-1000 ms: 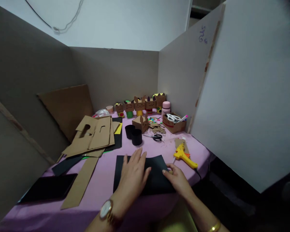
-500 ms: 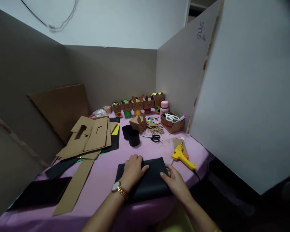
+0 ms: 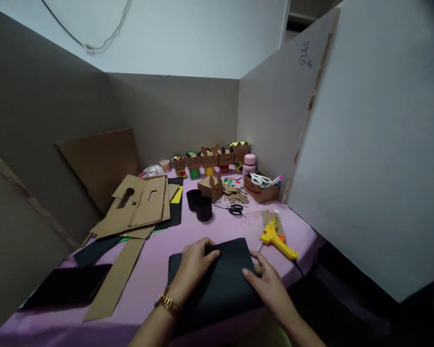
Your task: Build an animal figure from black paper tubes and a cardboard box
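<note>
A black sheet of paper (image 3: 224, 277) lies on the pink table (image 3: 152, 279) right in front of me, curled over at its far edge. My left hand (image 3: 193, 262) has its fingers curled over the sheet's far left edge. My right hand (image 3: 267, 284) lies on the sheet's right side with its fingers pressing down on it. A gold watch sits on my left wrist.
A yellow glue gun (image 3: 277, 236) lies to the right of the sheet. Two black paper tubes (image 3: 200, 205), scissors (image 3: 233, 209), cardboard cut-outs (image 3: 141, 202) and a row of small cardboard figures (image 3: 210, 159) stand farther back. Grey partition boards (image 3: 376, 144) wall the table in.
My left hand went from lying flat on the sheet to curling over its far edge, and the sheet has been drawn nearer to me.
</note>
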